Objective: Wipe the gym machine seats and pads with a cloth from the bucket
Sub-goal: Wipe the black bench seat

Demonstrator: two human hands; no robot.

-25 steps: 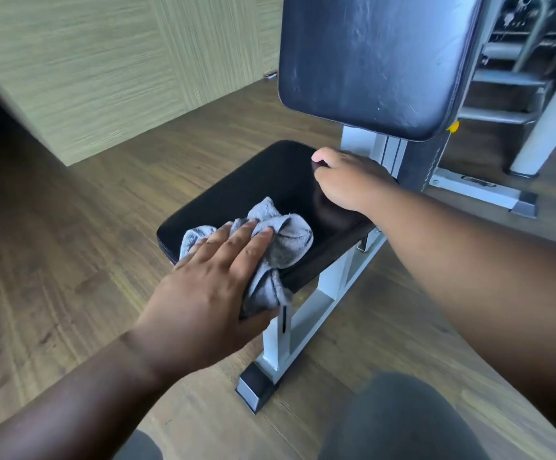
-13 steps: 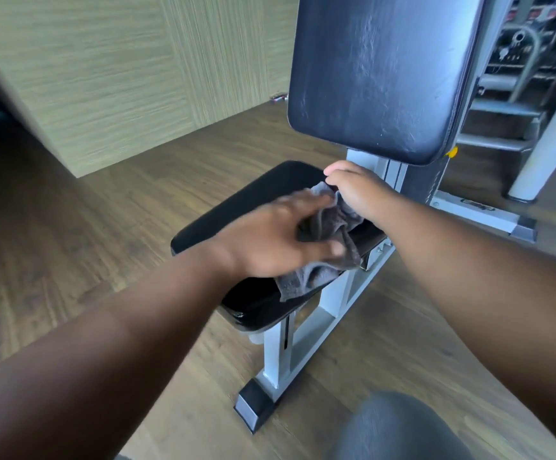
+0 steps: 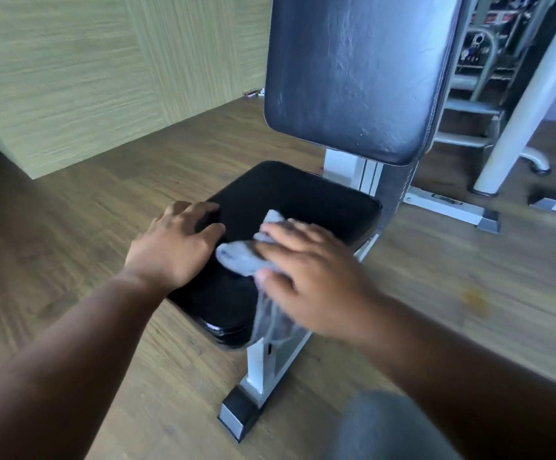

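A black padded seat (image 3: 306, 197) sits on a white metal frame (image 3: 266, 363), with a tall black back pad (image 3: 356, 71) standing upright behind it. A grey cloth (image 3: 240, 257) lies on the seat's near right part. My right hand (image 3: 306, 280) presses flat on the cloth, and one end of the cloth hangs over the seat's front edge. My left hand (image 3: 173, 244) rests on the seat's left edge with fingers spread and nothing in it. No bucket is in view.
Wooden floor (image 3: 103, 200) surrounds the bench. A pale green wall (image 3: 87, 61) runs along the back left. White and grey frames of other gym machines (image 3: 509, 127) stand to the right behind the bench. My grey-clad knee (image 3: 386, 429) shows at the bottom.
The cloth passed from my left hand to my right hand. My left hand moved back to the seat's left edge, and my right hand came forward from the seat's rear onto the cloth.
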